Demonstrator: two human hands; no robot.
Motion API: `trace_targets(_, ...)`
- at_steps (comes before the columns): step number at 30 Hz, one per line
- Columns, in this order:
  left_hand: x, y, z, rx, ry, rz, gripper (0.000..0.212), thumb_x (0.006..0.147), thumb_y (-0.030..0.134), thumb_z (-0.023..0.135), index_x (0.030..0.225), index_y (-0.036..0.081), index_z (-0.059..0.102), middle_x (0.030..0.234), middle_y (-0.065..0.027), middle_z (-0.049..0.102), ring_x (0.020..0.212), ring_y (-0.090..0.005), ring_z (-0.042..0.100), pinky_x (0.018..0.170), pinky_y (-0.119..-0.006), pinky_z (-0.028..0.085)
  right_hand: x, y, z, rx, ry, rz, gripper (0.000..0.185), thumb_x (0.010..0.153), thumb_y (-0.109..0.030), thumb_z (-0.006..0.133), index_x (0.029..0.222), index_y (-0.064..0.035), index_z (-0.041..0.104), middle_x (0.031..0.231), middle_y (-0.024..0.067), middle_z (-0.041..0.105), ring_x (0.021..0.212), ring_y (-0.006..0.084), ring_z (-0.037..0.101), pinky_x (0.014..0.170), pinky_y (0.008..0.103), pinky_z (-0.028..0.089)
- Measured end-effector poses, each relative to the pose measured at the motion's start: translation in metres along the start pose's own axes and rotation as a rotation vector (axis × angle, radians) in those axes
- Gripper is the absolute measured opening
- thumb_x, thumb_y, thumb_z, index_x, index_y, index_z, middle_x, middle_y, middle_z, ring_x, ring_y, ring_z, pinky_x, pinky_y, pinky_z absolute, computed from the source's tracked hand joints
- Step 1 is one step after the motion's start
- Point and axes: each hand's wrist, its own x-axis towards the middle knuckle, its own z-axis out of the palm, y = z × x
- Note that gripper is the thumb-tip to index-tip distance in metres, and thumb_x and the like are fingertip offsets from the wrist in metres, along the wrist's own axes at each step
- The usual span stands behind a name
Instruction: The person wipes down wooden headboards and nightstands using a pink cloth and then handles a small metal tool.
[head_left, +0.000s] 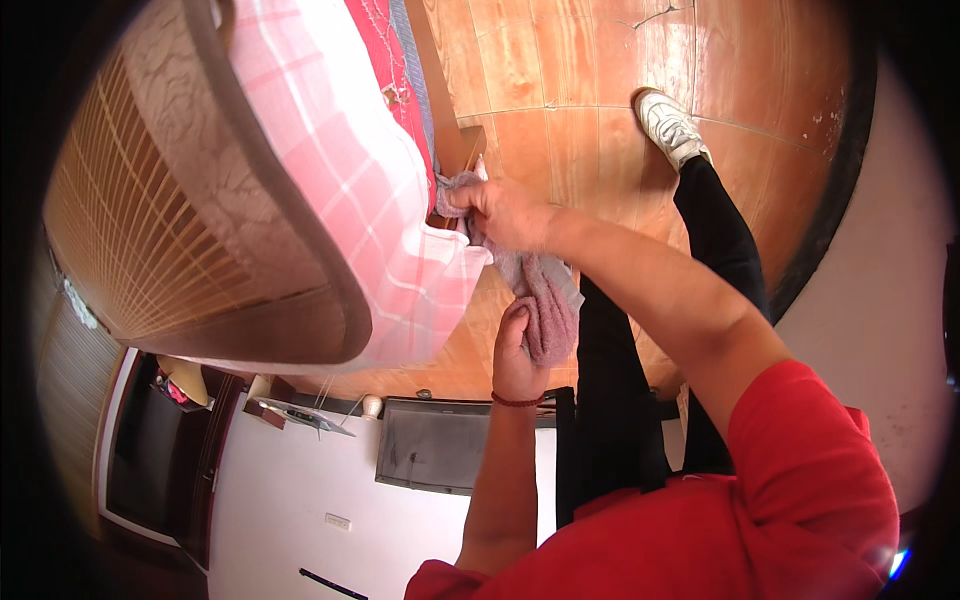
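Note:
My right hand (514, 215) grips one end of a mauve terry towel (553, 319). Its fingers press a bunched part of the towel against the wooden bed frame (471, 141), close to its corner. Below it, my left hand (519, 356), with a dark red bracelet at the wrist, holds the hanging part of the towel, thumb on top. A pink-and-white checked sheet (375, 202) hangs down beside both hands. Red bedding (386, 90) shows between the sheet and the frame. Where the towel meets the frame is partly hidden by my right fingers.
A woven mat with a brown border (187, 202) lies over the sheet at left. Wood-patterned floor tiles (517, 75) spread beyond the bed. My white shoe (667, 127) stands at upper right. A flat-screen television (431, 442) and a white vase (371, 406) are along the wall.

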Motion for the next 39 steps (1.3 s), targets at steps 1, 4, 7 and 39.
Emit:
trace_targets(1, -0.002, 0.002, 0.009, 0.019, 0.032, -0.004, 0.025, 0.089, 0.020, 0.039, 0.107, 0.007, 0.049, 0.110, -0.0029, 0.051, 0.107, -0.0171, 0.046, 0.094, -0.035, 0.035, 0.004, 0.002, -0.006, -0.042, -0.031, -0.007, 0.036, 0.068, 0.004, 0.047, 0.097, -0.0123, 0.059, 0.083, 0.0156, 0.061, 0.078, 0.0304, 0.059, 0.067, 0.0352, 0.047)
trace_targets(4, -0.002, 0.005, 0.025, -0.048, 0.050, 0.016, 0.025, 0.088, 0.020, 0.041, 0.109, 0.007, 0.049, 0.112, -0.0037, 0.051, 0.107, -0.0186, 0.047, 0.094, -0.036, 0.036, 0.016, -0.009, -0.018, -0.235, -0.159, 0.071, 0.027, 0.071, -0.003, 0.049, 0.091, -0.0148, 0.063, 0.087, 0.0110, 0.063, 0.084, 0.0240, 0.061, 0.064, 0.0321, 0.048)
trace_targets(7, -0.005, 0.009, 0.035, -0.036, 0.031, 0.043, 0.025, 0.088, 0.021, 0.041, 0.108, 0.006, 0.049, 0.112, -0.0039, 0.051, 0.107, -0.0183, 0.047, 0.094, -0.036, 0.035, 0.013, -0.026, -0.022, -0.492, -0.139, 0.068, 0.026, 0.073, -0.005, 0.048, 0.090, -0.0158, 0.064, 0.089, 0.0093, 0.063, 0.085, 0.0222, 0.060, 0.065, 0.0328, 0.048)
trace_targets(39, -0.190, -0.031, 0.134, 0.208, -0.245, 0.115, 0.024, 0.072, 0.008, 0.057, 0.095, 0.001, 0.055, 0.093, -0.0034, 0.054, 0.087, -0.0113, 0.050, 0.078, -0.024, 0.039, -0.188, -0.106, -0.087, 0.441, -0.413, 0.668, 0.040, 0.082, -0.036, 0.048, 0.115, -0.0135, 0.047, 0.102, 0.0066, 0.054, 0.090, 0.0169, 0.052, 0.068, 0.0274, 0.043)
